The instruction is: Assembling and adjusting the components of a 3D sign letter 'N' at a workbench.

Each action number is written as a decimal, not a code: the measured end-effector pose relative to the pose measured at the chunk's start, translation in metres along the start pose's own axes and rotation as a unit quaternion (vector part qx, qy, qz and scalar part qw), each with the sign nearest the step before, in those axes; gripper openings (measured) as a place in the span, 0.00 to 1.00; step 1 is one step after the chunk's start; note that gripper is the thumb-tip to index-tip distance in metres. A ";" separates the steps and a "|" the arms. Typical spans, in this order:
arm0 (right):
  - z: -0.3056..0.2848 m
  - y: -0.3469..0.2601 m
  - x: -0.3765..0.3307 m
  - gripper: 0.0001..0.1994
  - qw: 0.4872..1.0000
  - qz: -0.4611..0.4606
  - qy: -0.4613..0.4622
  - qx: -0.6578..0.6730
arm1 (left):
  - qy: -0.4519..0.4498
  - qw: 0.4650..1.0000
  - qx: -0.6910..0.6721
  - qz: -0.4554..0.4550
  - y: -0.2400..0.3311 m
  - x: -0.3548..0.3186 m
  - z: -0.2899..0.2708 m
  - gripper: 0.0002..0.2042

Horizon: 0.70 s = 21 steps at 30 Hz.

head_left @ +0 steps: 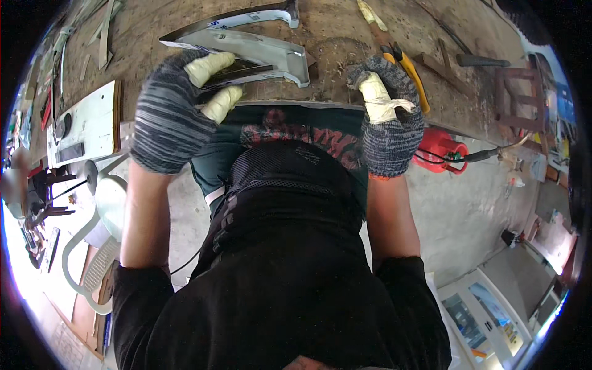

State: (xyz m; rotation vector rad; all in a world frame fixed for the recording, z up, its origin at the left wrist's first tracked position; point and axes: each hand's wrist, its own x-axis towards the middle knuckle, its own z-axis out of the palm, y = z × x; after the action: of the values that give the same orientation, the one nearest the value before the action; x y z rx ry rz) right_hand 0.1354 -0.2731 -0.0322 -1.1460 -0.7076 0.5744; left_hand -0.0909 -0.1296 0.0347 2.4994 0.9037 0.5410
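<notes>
My left hand [166, 111], in a grey-and-black striped knit glove with cream tape round the fingertips, grips the left part of a bent metal piece [271, 50] at the bench edge. This piece is grey and channel-like, with a short leg turned down at its right end. A similar bent metal piece [246, 17] with a film-like covering lies just beyond it. My right hand [390, 114], gloved and taped the same way, is closed to the right of the metal; what its fingers hold, if anything, is hidden. Yellow-handled pliers [414, 77] lie right beside it.
The worn wooden bench [333, 49] carries a dark-handled tool [484, 60] and metal strips at the right. A white board [86, 123] is at the left. Below the bench, a red tank-like object [443, 150] stands right, and a pale green chair [111, 209] left.
</notes>
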 end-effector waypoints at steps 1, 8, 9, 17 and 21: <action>0.002 0.002 0.000 0.15 1.000 -0.004 0.000 0.029 | 0.027 0.999 0.041 0.011 -0.009 -0.005 0.010 0.16; 0.000 0.005 0.002 0.13 0.998 -0.002 0.004 0.066 | 0.039 0.999 0.011 -0.031 -0.003 0.001 0.002 0.14; -0.001 0.008 0.004 0.13 1.000 -0.023 0.003 -0.008 | 0.061 0.997 -0.042 -0.034 0.003 0.003 -0.005 0.14; 0.001 0.015 -0.001 0.11 0.998 0.005 0.031 0.059 | 0.111 0.958 -0.221 -0.146 0.015 0.025 -0.034 0.14; 0.006 0.007 -0.004 0.11 0.999 -0.019 0.028 0.029 | 0.117 0.966 -0.188 -0.132 0.014 0.029 -0.042 0.15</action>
State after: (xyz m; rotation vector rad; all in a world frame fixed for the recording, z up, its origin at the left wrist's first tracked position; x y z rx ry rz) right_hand 0.1280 -0.2700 -0.0385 -1.0887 -0.6585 0.5261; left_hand -0.0838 -0.1089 0.0835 1.9688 1.0848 0.8403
